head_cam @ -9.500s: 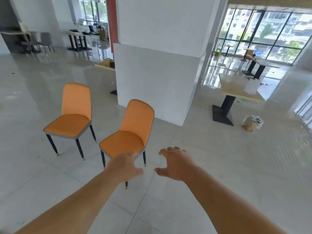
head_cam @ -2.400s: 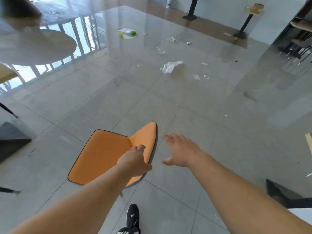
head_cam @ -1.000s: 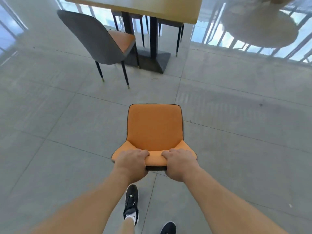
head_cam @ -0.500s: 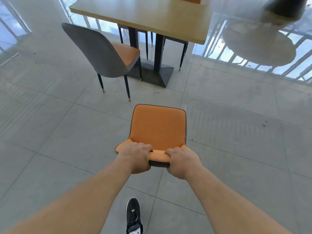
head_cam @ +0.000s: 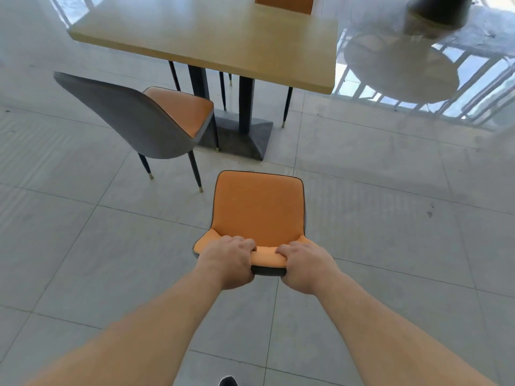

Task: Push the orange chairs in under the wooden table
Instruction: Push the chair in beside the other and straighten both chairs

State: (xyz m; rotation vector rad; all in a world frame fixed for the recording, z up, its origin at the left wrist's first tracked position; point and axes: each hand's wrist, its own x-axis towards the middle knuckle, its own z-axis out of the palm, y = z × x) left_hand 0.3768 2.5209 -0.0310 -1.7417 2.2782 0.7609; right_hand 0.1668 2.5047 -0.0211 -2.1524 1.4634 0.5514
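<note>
An orange chair with a grey back shell stands in front of me, seat facing the wooden table. My left hand and my right hand both grip the top edge of its backrest. A second orange chair stands left of it, seat partly under the table's near edge, turned at an angle. The orange backrest of a third chair shows beyond the table's far side. The held chair's legs are hidden beneath its seat.
The table rests on two dark posts and a grey base block. A round white table stands at the right by a glass railing. Tiled floor surrounds the chairs. The tip of a black shoe shows at the bottom edge.
With both hands still on its backrest, the chair has come closer to the wooden table. The table and the angled chair now fill more of the view.
</note>
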